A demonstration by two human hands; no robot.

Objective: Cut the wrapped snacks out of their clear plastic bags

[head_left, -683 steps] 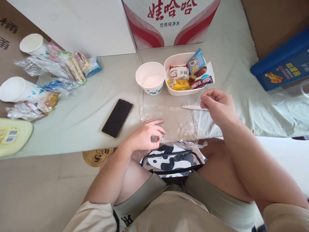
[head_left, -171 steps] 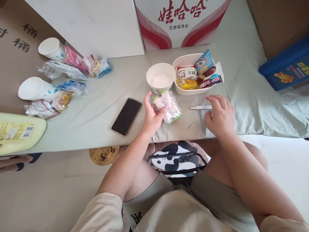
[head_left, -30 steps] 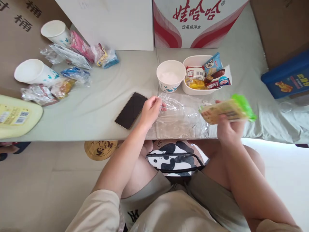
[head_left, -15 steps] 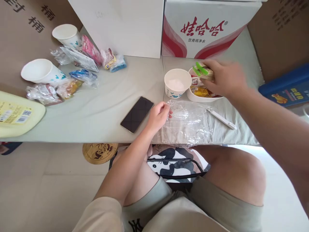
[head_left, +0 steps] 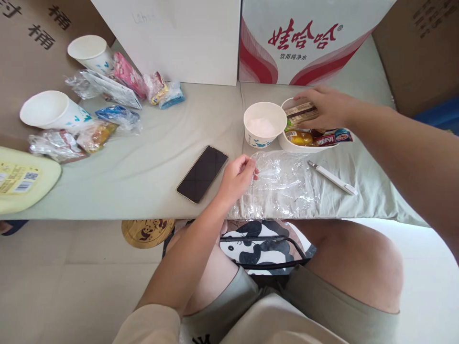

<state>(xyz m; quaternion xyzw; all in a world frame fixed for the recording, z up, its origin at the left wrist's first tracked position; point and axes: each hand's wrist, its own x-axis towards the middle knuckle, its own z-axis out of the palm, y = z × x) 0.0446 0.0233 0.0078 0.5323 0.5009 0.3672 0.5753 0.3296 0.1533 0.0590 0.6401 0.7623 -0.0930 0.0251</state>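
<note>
My right hand (head_left: 328,107) reaches into an oval white bowl (head_left: 311,148), its thumb and fingers either side of a beige-and-brown snack packet (head_left: 301,113). The packet lies inside the bowl; part of it is under my hand. Beside it in the bowl are a yellow packet (head_left: 300,138) and a red-and-blue packet (head_left: 332,138). My left hand (head_left: 238,177) is closed, fingers curled at the left edge of a crumpled clear plastic bag (head_left: 283,184) that lies flat on the cloth. A round paper bowl (head_left: 264,126) with something whitish in it stands against the oval one.
A phone (head_left: 202,174) lies left of my left hand, a white utility knife (head_left: 333,177) right of the bag. Farther left are paper cups (head_left: 53,110), wrapped snacks (head_left: 118,117) and a pale yellow jug (head_left: 27,179). Cartons (head_left: 308,43) line the back.
My right hand has lowered the beige-and-brown snack packet into the oval bowl, and its green end has dropped. My left hand stays at the bag. The view has shifted slightly.
</note>
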